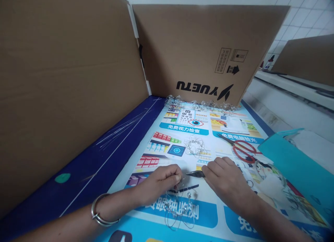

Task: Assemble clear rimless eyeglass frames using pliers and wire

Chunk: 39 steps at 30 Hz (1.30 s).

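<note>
Cardboard [203,47] marked "YUETU" stands behind left fingers [173,170] pinching beaded wire [185,207], right fingers [214,169] gripping pliers [196,173].

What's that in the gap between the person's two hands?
In the head view, a dark pointed tool, probably pliers, juts from the right hand toward the left hand. Beaded wire shows just below that gap.

Both forearms [124,199] are being angled inward; the left hand [167,178] is being held pinched, the right hand [223,177] curled fistlike.
</note>
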### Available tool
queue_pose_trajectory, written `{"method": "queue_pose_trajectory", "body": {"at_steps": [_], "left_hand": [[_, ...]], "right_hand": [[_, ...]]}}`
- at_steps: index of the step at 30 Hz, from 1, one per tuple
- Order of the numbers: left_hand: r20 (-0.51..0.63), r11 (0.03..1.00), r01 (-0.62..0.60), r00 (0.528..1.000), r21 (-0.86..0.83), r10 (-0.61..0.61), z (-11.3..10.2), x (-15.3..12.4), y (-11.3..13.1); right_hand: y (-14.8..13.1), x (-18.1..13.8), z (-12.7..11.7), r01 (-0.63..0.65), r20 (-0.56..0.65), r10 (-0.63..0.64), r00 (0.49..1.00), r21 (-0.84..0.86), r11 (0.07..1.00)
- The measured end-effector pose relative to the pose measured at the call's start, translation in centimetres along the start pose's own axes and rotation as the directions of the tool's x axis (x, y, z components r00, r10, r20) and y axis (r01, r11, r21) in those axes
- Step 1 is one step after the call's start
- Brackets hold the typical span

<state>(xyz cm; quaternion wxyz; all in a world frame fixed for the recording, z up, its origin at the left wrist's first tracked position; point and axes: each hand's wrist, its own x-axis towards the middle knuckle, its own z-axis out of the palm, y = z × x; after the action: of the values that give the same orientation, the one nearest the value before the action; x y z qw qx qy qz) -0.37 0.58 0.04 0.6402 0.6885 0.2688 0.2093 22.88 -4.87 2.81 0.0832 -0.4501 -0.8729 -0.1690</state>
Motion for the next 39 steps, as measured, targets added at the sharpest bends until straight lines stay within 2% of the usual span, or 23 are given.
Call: {"method": "queue_pose_trajectory", "body": {"at_steps": [11, 14, 17, 25, 35, 39], "left_hand": [[-0.019, 0.998, 0.039, 0.999, -0.05, -0.04, -0.1, -0.1, 0.6], [-0.023, 0.997, 0.043, 0.999, -0.067, -0.045, -0.1, 0.0, 0.6], [-0.025, 0.995, 0.043, 0.999, -0.09, -0.046, -0.1, 0.0, 0.3], [-0.013, 0.994, 0.046, 0.999, -0.104, -0.047, -0.1, 0.0, -0.1], [0.021, 0.996, 0.007, 1.0, -0.084, -0.006, -0.1, 0.1, 0.2], [0.036, 0.997, 0.013, 0.999, -0.075, -0.01, -0.2, 0.1, 0.4]], "right_hand": [[-0.1, -0.5, 0.7, -0.175, -0.028, 0.186, 0.982, 0.233, 0.957], [-0.3, -1.0, 0.7, -0.178, -0.05, 0.205, 0.977, 0.325, 0.929], [-0.8, -1.2, 0.9, -0.179, 0.002, 0.195, 0.981, 0.396, 0.9], [-1.8, -0.8, 1.1, -0.252, 0.112, 0.226, 0.968, 0.405, 0.879], [-2.0, -0.9, 1.4, -0.243, 0.041, 0.248, 0.968, 0.409, 0.88], [-1.9, -0.8, 1.3, -0.24, 0.056, 0.239, 0.969, 0.412, 0.879]]}}
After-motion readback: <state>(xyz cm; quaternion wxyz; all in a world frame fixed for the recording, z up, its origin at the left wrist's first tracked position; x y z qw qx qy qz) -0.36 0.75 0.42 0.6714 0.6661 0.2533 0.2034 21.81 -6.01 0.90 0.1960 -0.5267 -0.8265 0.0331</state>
